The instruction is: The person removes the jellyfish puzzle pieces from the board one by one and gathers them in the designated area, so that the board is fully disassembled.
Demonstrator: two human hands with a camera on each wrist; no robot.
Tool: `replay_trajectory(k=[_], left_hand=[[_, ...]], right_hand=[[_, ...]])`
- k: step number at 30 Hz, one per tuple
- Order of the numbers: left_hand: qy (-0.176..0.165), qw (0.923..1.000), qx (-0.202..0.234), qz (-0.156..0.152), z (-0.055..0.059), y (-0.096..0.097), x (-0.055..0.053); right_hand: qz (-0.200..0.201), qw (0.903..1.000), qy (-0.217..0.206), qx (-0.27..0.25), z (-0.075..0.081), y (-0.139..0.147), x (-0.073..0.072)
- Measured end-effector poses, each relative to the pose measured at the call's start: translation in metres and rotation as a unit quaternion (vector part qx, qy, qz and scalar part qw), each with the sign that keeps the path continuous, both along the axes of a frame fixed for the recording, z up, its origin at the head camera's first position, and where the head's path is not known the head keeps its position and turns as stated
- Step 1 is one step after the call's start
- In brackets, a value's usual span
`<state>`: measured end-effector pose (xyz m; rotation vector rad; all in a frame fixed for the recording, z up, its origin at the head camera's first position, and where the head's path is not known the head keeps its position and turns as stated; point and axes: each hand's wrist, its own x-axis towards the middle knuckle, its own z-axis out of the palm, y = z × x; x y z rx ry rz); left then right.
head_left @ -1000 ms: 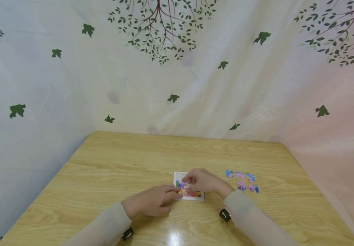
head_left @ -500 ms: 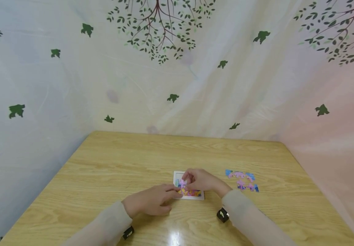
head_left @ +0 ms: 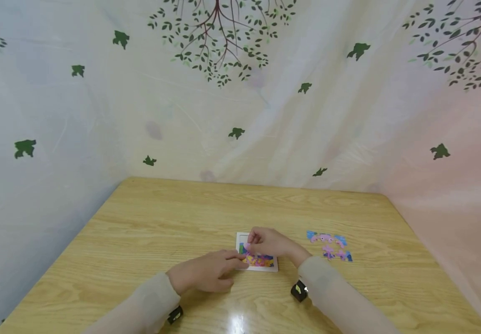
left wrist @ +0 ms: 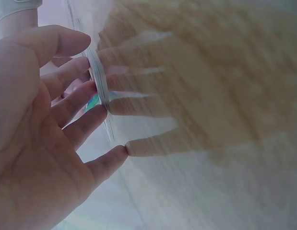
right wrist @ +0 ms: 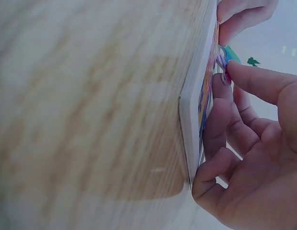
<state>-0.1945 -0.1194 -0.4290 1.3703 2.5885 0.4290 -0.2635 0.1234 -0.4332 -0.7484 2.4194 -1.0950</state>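
A small white-rimmed jigsaw puzzle board (head_left: 265,269) lies flat on the table, partly filled with yellow, pink and blue pieces. My left hand (head_left: 207,271) rests at its left side. Its outstretched fingertips touch the board's edge in the left wrist view, where the palm (left wrist: 47,139) faces the camera. Over the board, my right hand (head_left: 271,242) pinches a pinkish puzzle piece (right wrist: 225,72) between thumb and forefinger. That hand's other fingers are bent by the board's side. Its fingers hide part of the board's upper right in the head view.
To the right of the board lie several loose puzzle pieces (head_left: 326,238), pink and blue, in two rough rows. The wooden table (head_left: 173,208) meets a hanging cloth (head_left: 190,139) printed with leaves and branches behind and at both sides.
My right hand and forearm have shifted slightly left, and the pink piece in its fingers has changed position over the board. The left hand has stayed in place.
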Motion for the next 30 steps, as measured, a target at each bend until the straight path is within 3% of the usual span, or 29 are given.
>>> replay_trajectory(k=[9,18,25,30], left_hand=[[-0.01,0.9999,-0.007,0.012,0.0,0.001,-0.001],[-0.028,0.9994,-0.007,0.017,0.002,0.0,-0.001],[-0.019,0.9998,0.001,0.006,0.003,-0.002,0.0],[-0.021,0.9997,-0.003,0.015,0.003,-0.001,0.0]], right_hand=[[0.008,0.9998,-0.02,-0.003,0.0,0.002,-0.001],[-0.017,0.9972,-0.06,-0.041,-0.002,0.006,-0.004],[-0.014,0.9981,-0.05,-0.034,0.0,0.016,-0.007],[-0.02,0.9989,-0.038,-0.02,0.003,0.033,-0.008]])
